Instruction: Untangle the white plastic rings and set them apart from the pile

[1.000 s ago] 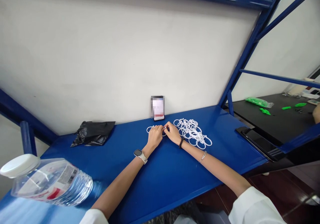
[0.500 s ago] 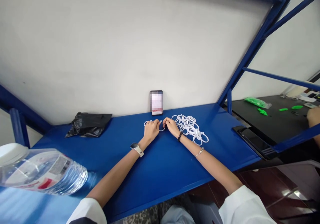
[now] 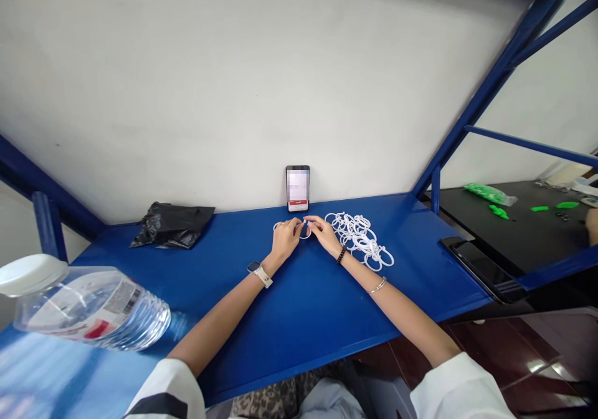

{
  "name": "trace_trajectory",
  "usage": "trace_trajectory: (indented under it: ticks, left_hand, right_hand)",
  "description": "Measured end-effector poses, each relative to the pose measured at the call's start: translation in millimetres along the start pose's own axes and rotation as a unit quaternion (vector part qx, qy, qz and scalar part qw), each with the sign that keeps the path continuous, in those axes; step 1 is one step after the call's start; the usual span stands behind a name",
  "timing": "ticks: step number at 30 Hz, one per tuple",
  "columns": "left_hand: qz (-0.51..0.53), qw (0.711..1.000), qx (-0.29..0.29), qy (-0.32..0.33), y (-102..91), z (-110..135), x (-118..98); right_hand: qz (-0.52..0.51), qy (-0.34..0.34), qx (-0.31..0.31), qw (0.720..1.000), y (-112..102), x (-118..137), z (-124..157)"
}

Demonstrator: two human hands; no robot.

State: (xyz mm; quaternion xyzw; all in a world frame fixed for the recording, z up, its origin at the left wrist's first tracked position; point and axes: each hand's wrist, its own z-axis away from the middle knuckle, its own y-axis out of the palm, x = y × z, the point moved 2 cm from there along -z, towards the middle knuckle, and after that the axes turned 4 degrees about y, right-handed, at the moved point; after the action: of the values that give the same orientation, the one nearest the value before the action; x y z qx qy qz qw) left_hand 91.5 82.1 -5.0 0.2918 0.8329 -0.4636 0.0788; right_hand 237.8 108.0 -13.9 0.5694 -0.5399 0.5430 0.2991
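Between my hands, near the back of the blue table (image 3: 261, 319), is a white cord loop (image 3: 306, 235). My left hand (image 3: 285, 238), with a watch on its wrist, is closed on the loop; part of the cord shows beyond its fingers on the far left side. My right hand (image 3: 324, 234) pinches the cord's small knotted end from the other side, fingertips close to those of the left. Just right of it lies a tangled pile of white cord loops (image 3: 360, 238), several with knots. A phone (image 3: 298, 188) stands upright against the wall behind my hands.
A black plastic bag (image 3: 172, 225) lies at the back left. A large clear bottle (image 3: 100, 307) with a white cap is at the near left. Beyond the blue frame at right, a black table (image 3: 509, 226) holds green pieces. A dark phone-like slab (image 3: 481, 268) rests at the right edge.
The fingers of my right hand have straightened from a curled position and now pinch at the loop's knotted end. My left hand keeps its grip. The whole view has shifted slightly.
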Motion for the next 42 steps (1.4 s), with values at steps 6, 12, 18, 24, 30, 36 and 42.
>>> trace_trajectory:
  ticks: [6, 12, 18, 24, 30, 36, 42]
  left_hand:
    - [0.033, 0.999, 0.001, 0.022, -2.0, -0.4, -3.8]
    - [0.051, 0.998, -0.004, 0.02, -2.1, 0.6, -6.0]
    - [0.084, 0.996, 0.005, 0.026, -0.4, 1.0, -4.0]
    - [0.115, 0.993, -0.027, 0.01, -0.1, 1.7, -0.8]
    - [0.129, 0.991, -0.04, 0.012, 1.1, 1.5, 1.4]
    - [0.14, 0.989, -0.038, 0.012, 2.9, 0.7, 4.0]
    - [0.141, 0.988, -0.039, 0.039, 2.5, -1.6, 4.1]
  right_hand:
    - [-0.048, 0.012, 0.007, 0.999, -1.2, 0.4, 1.4]
    - [-0.079, 0.028, -0.041, 0.996, -3.9, -9.1, -1.5]
    - [-0.083, 0.032, -0.07, 0.994, -5.9, -10.0, -1.4]
    - [-0.111, 0.044, -0.065, 0.991, -6.8, -5.3, 0.3]
    - [-0.129, 0.031, -0.062, 0.989, -7.2, -3.1, 1.5]
    - [-0.155, 0.041, -0.081, 0.984, -8.3, -4.9, 2.0]
    - [-0.177, 0.049, -0.085, 0.979, -9.7, -4.2, 2.6]
